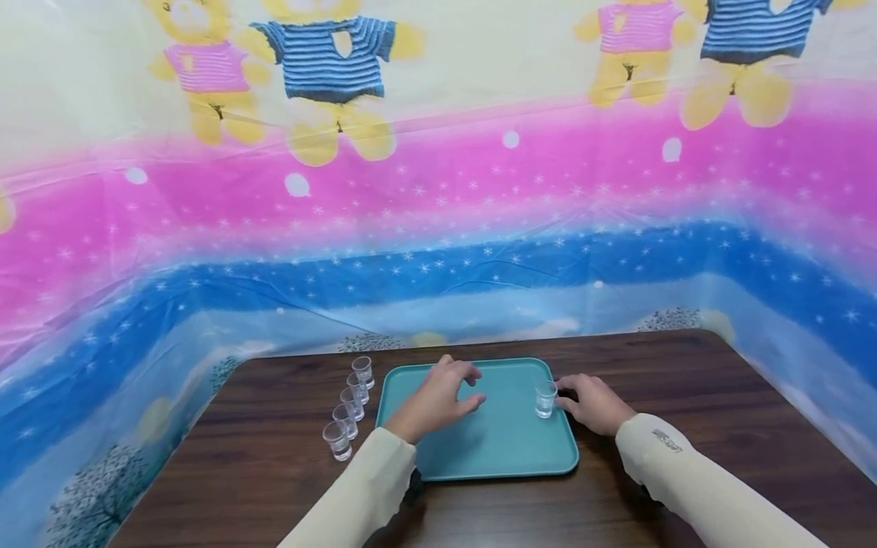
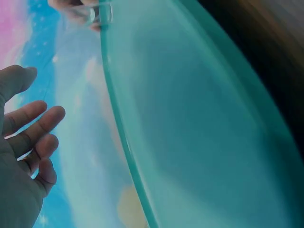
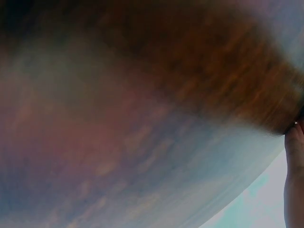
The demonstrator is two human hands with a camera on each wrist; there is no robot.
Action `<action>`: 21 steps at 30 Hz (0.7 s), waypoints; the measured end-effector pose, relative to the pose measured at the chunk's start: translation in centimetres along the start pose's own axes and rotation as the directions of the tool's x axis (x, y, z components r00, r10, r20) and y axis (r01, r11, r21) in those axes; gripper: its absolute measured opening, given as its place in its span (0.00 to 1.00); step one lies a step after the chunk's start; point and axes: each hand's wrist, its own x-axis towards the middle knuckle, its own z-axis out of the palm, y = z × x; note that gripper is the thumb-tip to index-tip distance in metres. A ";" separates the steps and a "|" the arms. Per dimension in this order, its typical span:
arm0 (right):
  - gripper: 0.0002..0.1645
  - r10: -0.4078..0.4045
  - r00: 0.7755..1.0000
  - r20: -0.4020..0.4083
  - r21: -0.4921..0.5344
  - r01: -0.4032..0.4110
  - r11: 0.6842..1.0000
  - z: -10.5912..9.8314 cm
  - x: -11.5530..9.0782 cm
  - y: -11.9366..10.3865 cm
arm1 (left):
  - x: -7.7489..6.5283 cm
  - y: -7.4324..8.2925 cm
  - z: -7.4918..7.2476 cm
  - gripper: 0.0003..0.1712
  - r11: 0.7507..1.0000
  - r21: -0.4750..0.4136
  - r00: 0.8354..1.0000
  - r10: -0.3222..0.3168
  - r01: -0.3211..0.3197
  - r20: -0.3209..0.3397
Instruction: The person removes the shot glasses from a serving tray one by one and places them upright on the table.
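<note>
A clear shot glass (image 1: pixel 544 400) is upright over the right side of a teal tray (image 1: pixel 503 457). My right hand (image 1: pixel 594 405) pinches it from the right with thumb and fingers. The left wrist view catches the same glass (image 2: pixel 102 14) at its top edge, with fingertips around it. My left hand (image 1: pixel 444 396) hovers above the left part of the tray, holding nothing. Its fingers are spread and gently bent, with the thumb apart, as the left wrist view shows. In the right wrist view, only part of a finger (image 3: pixel 295 166) appears at the right edge.
Several more clear shot glasses (image 1: pixel 349 405) stand in a slanting row left of the tray, close to its left rim. The dark wooden table (image 1: pixel 226 457) runs back to a printed cloth (image 1: pixel 445 228) with bears and snowflakes, which hangs behind and at both sides.
</note>
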 end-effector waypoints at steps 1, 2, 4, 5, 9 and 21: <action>0.20 0.001 1.000 -0.003 0.001 -0.001 1.000 0.0 0.0 0.0 | 0.5 0.4 0.3 0.18 1.000 -0.007 1.000 0.000 0.000 0.011; 0.20 -0.002 1.000 -0.004 -0.001 0.002 1.000 0.0 0.0 0.0 | 0.9 0.7 0.6 0.18 1.000 -0.009 1.000 -0.001 0.001 0.026; 0.20 -0.003 1.000 -0.005 0.003 0.003 1.000 0.0 0.0 0.0 | 1.9 1.5 1.3 0.20 1.000 -0.012 0.999 0.000 0.000 0.055; 0.20 -0.003 1.000 -0.004 0.008 0.003 1.000 0.0 0.0 0.1 | 2.5 1.9 1.6 0.21 1.000 -0.014 0.998 0.002 -0.001 0.068; 0.19 -0.016 1.000 -0.007 0.012 0.016 1.000 0.0 0.0 0.1 | 4.4 3.6 2.7 0.24 1.000 -0.023 0.993 0.012 -0.010 0.120; 0.19 -0.014 1.000 -0.008 -0.001 0.014 1.000 0.0 0.1 0.5 | 6.9 6.5 4.4 0.21 0.995 0.095 0.986 -0.036 0.021 0.161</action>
